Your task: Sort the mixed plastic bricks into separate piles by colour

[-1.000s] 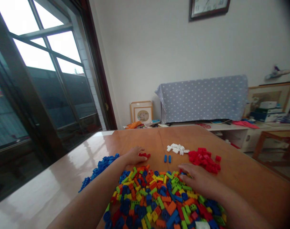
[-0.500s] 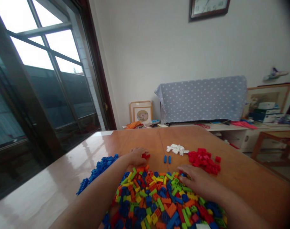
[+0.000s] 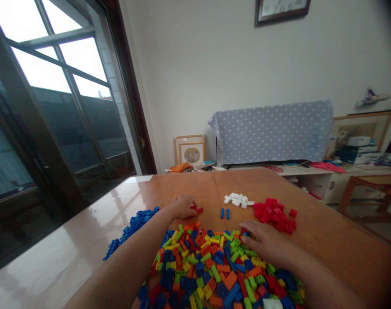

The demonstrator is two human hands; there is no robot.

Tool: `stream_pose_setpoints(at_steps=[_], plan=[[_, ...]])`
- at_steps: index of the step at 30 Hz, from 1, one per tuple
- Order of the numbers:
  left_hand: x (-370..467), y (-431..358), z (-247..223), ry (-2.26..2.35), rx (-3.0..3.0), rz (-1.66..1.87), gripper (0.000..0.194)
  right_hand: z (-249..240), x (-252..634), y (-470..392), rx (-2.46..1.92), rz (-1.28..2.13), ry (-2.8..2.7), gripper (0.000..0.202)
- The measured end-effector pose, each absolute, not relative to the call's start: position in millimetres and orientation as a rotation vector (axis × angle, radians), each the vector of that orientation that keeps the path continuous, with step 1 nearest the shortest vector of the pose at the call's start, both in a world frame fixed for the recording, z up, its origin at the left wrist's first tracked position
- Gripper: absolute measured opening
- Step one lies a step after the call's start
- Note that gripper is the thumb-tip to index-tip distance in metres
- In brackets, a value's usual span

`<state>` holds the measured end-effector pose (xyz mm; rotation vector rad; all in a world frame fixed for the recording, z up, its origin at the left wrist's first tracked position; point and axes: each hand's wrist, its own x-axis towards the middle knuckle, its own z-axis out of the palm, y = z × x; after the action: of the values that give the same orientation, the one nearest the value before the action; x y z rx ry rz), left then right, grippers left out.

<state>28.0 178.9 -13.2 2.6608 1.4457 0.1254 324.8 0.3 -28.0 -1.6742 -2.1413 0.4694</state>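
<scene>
Edging slightly forward, the left hand point(image 3: 183, 207) bares more of the red toy bricks point(image 3: 199, 210) at its fingertips; whether it's gripping, can't tell! Right hand point(image 3: 264, 239), thumb and fingers apart, sits at the mixed brick pile point(image 3: 211, 268); two blue bricks point(image 3: 222, 213) lie between hands.

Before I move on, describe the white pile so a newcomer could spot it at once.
On the table, look past the large mixed pile. Just beyond two blue bricks, left of the red pile, lies the white pile. Its neighbours are blue or red; it alone is all white.
</scene>
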Motion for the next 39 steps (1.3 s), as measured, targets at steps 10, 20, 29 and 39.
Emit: stream_pose_setpoints(at_steps=[10,20,29,39], plan=[[49,175,-17,1.499,2.682,0.248,0.026,-31,326,1,-1.677,0.466,-2.165,0.051],[59,179,-16,1.622,2.536,0.373,0.035,-26,325,-1,-1.692,0.464,-2.165,0.051],[30,182,-9,1.846,2.305,0.354,0.022,-25,325,-3,-1.668,0.478,-2.171,0.050],[25,182,-14,1.883,2.349,0.369,0.021,-24,325,-2,-1.676,0.489,-2.166,0.051]])
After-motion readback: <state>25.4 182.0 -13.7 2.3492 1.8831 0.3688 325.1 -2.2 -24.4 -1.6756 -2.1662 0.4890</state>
